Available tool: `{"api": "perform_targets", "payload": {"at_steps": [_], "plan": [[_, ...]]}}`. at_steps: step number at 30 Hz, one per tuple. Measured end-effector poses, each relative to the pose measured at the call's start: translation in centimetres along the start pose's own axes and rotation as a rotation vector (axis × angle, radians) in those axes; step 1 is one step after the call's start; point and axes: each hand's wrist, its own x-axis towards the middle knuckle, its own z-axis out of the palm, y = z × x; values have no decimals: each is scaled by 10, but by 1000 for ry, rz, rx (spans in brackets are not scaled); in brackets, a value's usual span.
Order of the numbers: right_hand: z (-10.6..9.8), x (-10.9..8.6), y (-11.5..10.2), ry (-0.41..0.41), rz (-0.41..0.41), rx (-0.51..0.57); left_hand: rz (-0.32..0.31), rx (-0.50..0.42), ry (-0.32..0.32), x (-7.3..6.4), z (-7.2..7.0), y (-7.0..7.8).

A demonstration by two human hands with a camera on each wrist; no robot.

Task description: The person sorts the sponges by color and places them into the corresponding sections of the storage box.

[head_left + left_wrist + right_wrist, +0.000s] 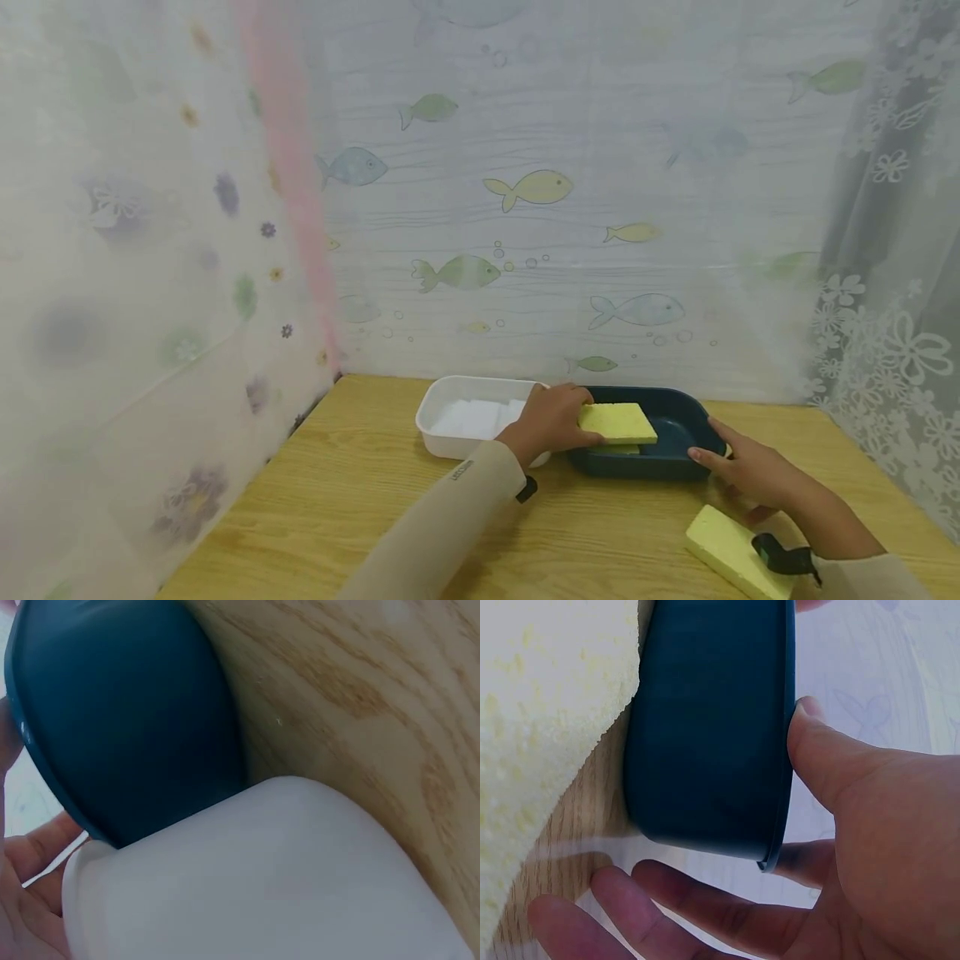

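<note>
My left hand [553,419] grips a yellow sponge [618,423] by its left end, over the left part of a dark blue container [678,433]. Beneath it, a strip of another yellow sponge [617,450] shows inside the container. At the container's right end my right hand [757,475] holds the rim, with the thumb [810,742] on the near edge and a finger behind. Another yellow sponge [723,542] lies on the table under my right wrist. In the left wrist view the held sponge is out of sight; only part of the left hand [37,900] shows.
A white container [442,446] with white pieces [472,417] in it stands left of the blue one, touching or nearly touching it. Both rest on a wooden table [360,467]. A curtain with printed fish [540,187] hangs behind the table.
</note>
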Motion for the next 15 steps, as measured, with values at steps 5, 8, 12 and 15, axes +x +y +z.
{"api": "perform_targets", "payload": {"at_steps": [5,8,12,15], "plan": [[1,0,0,3,-9,-9,-34,55,-19,2,4,2],[0,0,0,4,-14,-15,-43,96,-35,3,3,4],[0,-1,-2,3,-10,-18,-41,118,-61,4,2,6],[0,-1,-2,-2,-3,-17,-37,102,-76,4,3,6]]}}
